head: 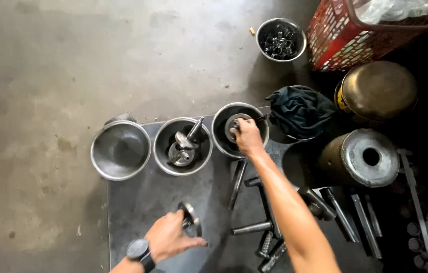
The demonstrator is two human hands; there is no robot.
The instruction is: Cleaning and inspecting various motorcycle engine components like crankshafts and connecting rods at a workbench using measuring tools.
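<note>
My left hand (169, 237), a dark watch on its wrist, grips a round metal part (191, 219) standing on a dark steel table (138, 202). My right hand (247, 135) reaches into the right steel bowl (220, 126) and closes on a round metal disc part (233, 126) inside it. The middle bowl (162, 151) holds shafted metal parts (183, 146). The left bowl (121, 149) looks bare inside.
Steel rods and bolts (254, 227) lie on the table right of my arm. A dark cloth (300, 111), a large metal cylinder (363, 159), a brass-coloured pot (378, 91), a red plastic crate (350, 35) and a bowl of small rings (280, 39) stand beyond.
</note>
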